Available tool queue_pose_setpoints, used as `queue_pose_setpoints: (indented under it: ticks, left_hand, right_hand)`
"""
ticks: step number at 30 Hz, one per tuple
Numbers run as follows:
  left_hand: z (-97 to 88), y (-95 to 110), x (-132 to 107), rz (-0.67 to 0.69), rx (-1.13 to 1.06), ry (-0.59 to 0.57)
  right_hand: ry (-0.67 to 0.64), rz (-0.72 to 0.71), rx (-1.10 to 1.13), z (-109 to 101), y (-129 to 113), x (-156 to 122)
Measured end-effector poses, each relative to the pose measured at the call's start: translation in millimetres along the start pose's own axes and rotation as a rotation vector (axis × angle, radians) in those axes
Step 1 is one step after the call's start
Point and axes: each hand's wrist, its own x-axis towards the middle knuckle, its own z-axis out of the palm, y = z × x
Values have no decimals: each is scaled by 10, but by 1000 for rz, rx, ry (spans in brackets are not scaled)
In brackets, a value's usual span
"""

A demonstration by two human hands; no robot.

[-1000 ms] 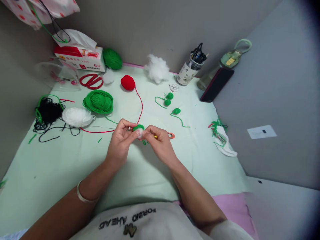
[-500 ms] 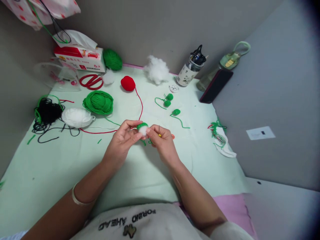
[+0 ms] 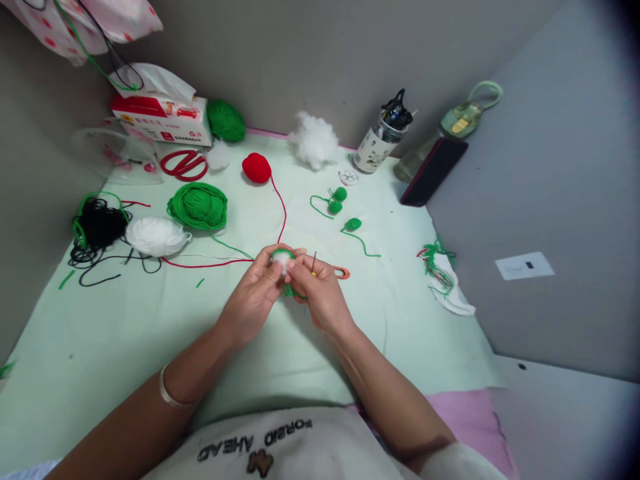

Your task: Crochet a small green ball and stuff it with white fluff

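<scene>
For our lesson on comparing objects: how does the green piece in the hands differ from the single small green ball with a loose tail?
The green piece is held between the left hand and right hand; the small green ball lies on the cloth.
The green piece shows white stuffing; the small green ball shows none.
Fingers partly cover the green piece, while nothing covers the small green ball.
Both share a green colour.

Left grip [image 3: 254, 293], right grip [image 3: 323, 288] — they hold white stuffing [image 3: 281, 258].
</scene>
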Motion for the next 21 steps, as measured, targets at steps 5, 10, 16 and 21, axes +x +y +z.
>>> queue_pose_setpoints:
  ticks: [5, 10, 16, 21]
  left_hand:
    - [-2, -80, -21, 58, 58, 60]
    - [-129, -102, 8, 136, 193, 111]
    - [-225, 92, 73, 265, 354, 164]
    - [-224, 164, 37, 278, 472, 168]
  right_hand:
    - [59, -245, -318, 8, 84, 12]
    - [52, -269, -690, 50, 103, -60]
    - [-176, -257, -553, -17, -93, -132]
    - [-16, -319, -479, -247, -214, -115]
